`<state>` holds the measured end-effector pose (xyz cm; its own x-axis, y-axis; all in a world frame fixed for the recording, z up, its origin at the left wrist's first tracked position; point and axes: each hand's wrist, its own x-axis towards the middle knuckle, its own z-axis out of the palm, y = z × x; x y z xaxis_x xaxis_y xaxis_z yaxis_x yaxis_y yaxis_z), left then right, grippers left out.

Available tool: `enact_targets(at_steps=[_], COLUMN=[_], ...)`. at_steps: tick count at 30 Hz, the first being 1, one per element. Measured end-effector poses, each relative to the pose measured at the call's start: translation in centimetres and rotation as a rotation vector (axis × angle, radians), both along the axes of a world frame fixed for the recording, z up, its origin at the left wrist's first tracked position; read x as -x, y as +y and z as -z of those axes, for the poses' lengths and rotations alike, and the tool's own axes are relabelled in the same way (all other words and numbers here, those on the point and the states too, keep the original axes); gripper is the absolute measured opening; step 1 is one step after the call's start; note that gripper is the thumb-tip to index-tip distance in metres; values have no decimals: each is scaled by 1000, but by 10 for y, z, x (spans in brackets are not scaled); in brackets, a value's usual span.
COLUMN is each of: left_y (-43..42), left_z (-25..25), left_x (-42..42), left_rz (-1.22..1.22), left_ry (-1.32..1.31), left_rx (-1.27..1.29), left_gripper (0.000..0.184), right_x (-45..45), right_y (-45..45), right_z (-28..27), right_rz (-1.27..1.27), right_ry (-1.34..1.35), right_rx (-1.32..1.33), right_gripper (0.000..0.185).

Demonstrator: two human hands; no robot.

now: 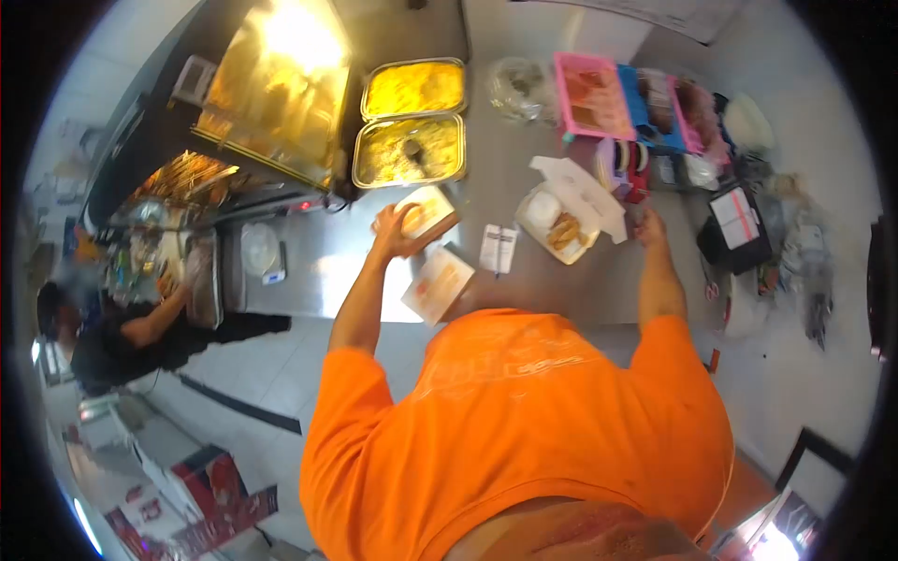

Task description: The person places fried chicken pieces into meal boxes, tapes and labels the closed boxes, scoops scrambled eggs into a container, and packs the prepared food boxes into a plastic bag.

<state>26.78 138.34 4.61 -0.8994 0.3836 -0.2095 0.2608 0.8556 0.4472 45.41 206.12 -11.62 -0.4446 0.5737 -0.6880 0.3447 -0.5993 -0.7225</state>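
My left hand point(390, 234) holds a closed box point(433, 219); the right box point(591, 197) has food, but stands open. My right hand point(648, 227)'s grip I cannot tell.

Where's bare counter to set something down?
Bare counter shows between the nearer food tray and open box, and between the clear container and your left hand. It's crowded past your right hand, around the black box.

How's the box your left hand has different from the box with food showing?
The closed box is shut, but the open box has its lid folded back. The closed box hides its inside; the open box shows a white mound and golden-brown pieces. The left hand grips the closed box, not the open box. Both are pale boxes.
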Motion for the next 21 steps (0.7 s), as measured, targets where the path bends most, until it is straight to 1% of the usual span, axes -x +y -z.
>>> enact_targets(at_steps=[1, 2, 3, 4, 6, 7, 9, 11, 12, 13, 14, 15, 16, 18, 20, 21], left_y=[-3, -11, -22, -27, -27, -29, -22, -9, 0, 13, 28, 42, 57, 83, 101, 107], left_z=[-2, -4, -1, 3, -19, -36, -61, -86, -101, -115, -128, -138, -147, -164, -178, -182], left_x=[-7, -16, -24, -32, -53, -61, -72, -87, -92, -99, -105, -113, -119, -127, -135, -138], left_rz=[-4, -13, 10, 23, -48, -86, -99, -120, -90, -113, -131, -170, -203, -249, -243, -228], left_ry=[9, 10, 52, 91, 76, 71, 85, 135, 185, 211, 241, 275, 312, 345, 382, 385], left_rx=[-24, -41, -143, -241, -283, -297, -303, -281, -266, -228, -190, -139, -92, -9, 39, 60], left_gripper=[83, 87, 88, 89, 89, 90, 90, 88, 86, 84, 83, 82, 81, 83, 83, 85], right_x=[-1, 4, 10, 15, 26, 17, 17, 28, 36, 32, 27, 30, 33, 35, 40, 39], right_y=[-18, -10, -23, -17, -12, -16, -19, -24, -29, -56, -105, -146, -186, -262, -345, -377], right_z=[-29, -11, -31, -30, -10, -8, -21, -46, -63, -104, -168, -213, -242, -264, -279, -286], right_rz=[28, 98, 43, -77, -334, -193, 82, 345, 476, 300, 119, -20, -160, -334, -716, -811], right_ry=[-51, -87, -55, -104, -206, -40, 297, 618, 766, 1022, 1278, 1323, 1367, 1043, 596, 444], right_rx=[-8, 22, 40, 74, 163, 254, 423, 595, 684, 607, 523, 673, 819, 963, 219, -7], right_gripper=[23, 21, 19, 18, 18, 17, 16, 16, 16, 16, 17, 17, 16, 14, 23, 27])
